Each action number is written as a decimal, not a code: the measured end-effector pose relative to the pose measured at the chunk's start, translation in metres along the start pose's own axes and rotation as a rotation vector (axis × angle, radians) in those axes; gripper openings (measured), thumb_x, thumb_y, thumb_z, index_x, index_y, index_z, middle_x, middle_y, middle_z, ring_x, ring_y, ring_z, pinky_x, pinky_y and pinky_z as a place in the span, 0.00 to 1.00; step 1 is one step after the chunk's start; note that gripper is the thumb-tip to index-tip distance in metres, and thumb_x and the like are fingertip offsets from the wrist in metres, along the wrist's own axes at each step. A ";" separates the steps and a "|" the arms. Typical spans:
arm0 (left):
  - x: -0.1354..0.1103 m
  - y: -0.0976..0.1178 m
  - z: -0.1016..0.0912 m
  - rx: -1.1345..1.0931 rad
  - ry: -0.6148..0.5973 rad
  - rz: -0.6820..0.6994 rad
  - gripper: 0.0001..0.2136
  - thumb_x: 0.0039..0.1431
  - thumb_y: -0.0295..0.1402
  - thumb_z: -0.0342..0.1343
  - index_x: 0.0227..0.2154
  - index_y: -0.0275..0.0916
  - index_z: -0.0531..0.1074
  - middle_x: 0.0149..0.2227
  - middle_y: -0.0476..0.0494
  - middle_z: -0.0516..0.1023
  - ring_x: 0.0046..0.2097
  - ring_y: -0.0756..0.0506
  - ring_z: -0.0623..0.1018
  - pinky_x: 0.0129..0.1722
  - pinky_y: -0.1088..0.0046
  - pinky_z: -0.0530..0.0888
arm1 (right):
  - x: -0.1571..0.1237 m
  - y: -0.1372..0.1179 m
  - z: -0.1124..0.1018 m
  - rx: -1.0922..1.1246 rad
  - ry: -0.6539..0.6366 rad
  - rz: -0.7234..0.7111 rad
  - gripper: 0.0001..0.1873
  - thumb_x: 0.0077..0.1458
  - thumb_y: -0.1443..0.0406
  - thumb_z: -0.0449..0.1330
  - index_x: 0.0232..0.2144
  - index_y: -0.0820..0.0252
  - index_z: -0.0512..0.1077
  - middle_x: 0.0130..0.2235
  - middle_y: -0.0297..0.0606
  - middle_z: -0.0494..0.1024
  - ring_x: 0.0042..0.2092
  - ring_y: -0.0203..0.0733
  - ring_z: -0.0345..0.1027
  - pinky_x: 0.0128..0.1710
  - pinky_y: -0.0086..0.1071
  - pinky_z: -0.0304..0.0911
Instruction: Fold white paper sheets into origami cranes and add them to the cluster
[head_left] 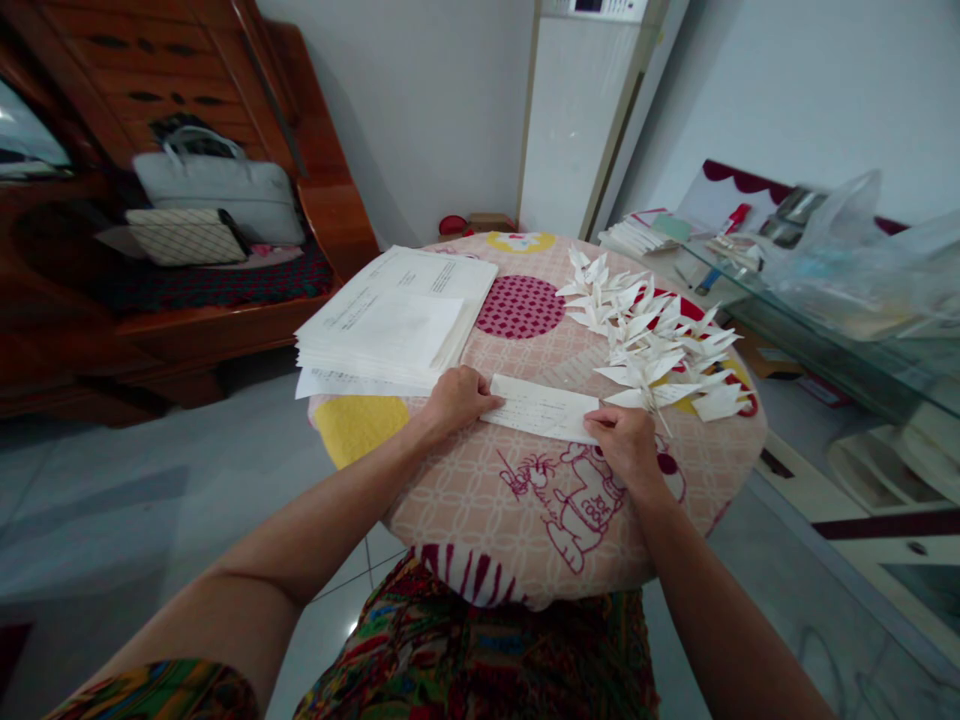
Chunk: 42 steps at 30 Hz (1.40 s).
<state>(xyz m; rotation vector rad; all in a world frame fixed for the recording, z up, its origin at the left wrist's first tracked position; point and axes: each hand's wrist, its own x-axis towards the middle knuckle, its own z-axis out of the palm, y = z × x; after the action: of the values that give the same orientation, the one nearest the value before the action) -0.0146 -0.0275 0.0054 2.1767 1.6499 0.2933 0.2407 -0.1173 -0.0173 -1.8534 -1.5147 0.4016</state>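
A long folded strip of printed paper (541,408) lies low over the cloth-covered round table (465,490). My left hand (459,398) pinches its left end, and my right hand (624,436) pinches the right end. Fingers are closed on both sides, with the strip stretched between them. Behind my left hand rests a thick stack of printed sheets (397,310), a smaller white piece lying on top. Beyond my right hand spreads a heap of folded white paper cranes (652,330), their wings pointing in many directions.
At the right stands a glass-topped cabinet (817,310) with plastic bags (847,250) and papers (637,232) on it. A wooden bench (225,300) at the left holds a grey handbag (225,190). A tall white appliance (574,120) stands behind the table.
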 end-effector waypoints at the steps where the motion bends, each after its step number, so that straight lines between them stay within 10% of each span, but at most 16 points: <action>1: 0.000 0.000 0.000 0.002 -0.005 -0.004 0.12 0.54 0.40 0.62 0.23 0.37 0.78 0.20 0.47 0.75 0.28 0.48 0.73 0.30 0.72 0.63 | 0.000 0.000 0.000 -0.001 0.002 0.003 0.10 0.46 0.66 0.61 0.26 0.60 0.83 0.29 0.40 0.84 0.33 0.47 0.78 0.36 0.34 0.67; 20: -0.002 0.000 0.004 0.072 0.029 0.022 0.10 0.56 0.39 0.60 0.30 0.37 0.77 0.29 0.43 0.79 0.35 0.44 0.78 0.36 0.70 0.70 | 0.001 -0.002 0.001 -0.079 0.013 -0.045 0.10 0.45 0.66 0.59 0.24 0.59 0.82 0.27 0.40 0.83 0.30 0.45 0.76 0.33 0.33 0.65; 25: -0.005 -0.002 0.010 0.009 0.174 0.458 0.26 0.56 0.24 0.56 0.59 0.38 0.67 0.60 0.35 0.72 0.60 0.39 0.72 0.57 0.62 0.70 | 0.002 -0.005 0.002 -0.100 0.025 -0.061 0.09 0.45 0.67 0.59 0.23 0.58 0.81 0.26 0.38 0.83 0.30 0.43 0.76 0.33 0.31 0.66; 29: -0.003 -0.001 0.007 -0.021 -0.111 0.810 0.29 0.61 0.20 0.47 0.64 0.44 0.65 0.66 0.39 0.65 0.65 0.41 0.68 0.64 0.65 0.64 | 0.004 -0.006 0.001 -0.166 -0.002 -0.057 0.09 0.47 0.68 0.60 0.26 0.59 0.81 0.28 0.40 0.83 0.31 0.43 0.76 0.35 0.31 0.66; 36: -0.005 -0.003 0.004 0.069 -0.277 0.911 0.25 0.66 0.23 0.46 0.63 0.47 0.66 0.66 0.41 0.63 0.67 0.40 0.65 0.65 0.60 0.63 | -0.002 -0.014 -0.003 -0.469 0.004 -0.065 0.07 0.51 0.69 0.61 0.31 0.59 0.81 0.32 0.42 0.83 0.34 0.43 0.75 0.36 0.32 0.64; 42: -0.003 -0.005 0.010 0.144 -0.259 0.958 0.25 0.67 0.25 0.47 0.64 0.52 0.63 0.68 0.41 0.61 0.69 0.39 0.62 0.65 0.59 0.63 | -0.022 -0.045 0.001 -0.689 -0.153 -0.407 0.16 0.59 0.74 0.50 0.32 0.63 0.79 0.38 0.49 0.79 0.45 0.50 0.69 0.46 0.37 0.60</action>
<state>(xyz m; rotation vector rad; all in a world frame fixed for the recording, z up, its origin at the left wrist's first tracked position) -0.0165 -0.0313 -0.0056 2.8210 0.4115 0.1291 0.2020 -0.1346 0.0086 -1.9470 -2.2775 -0.2097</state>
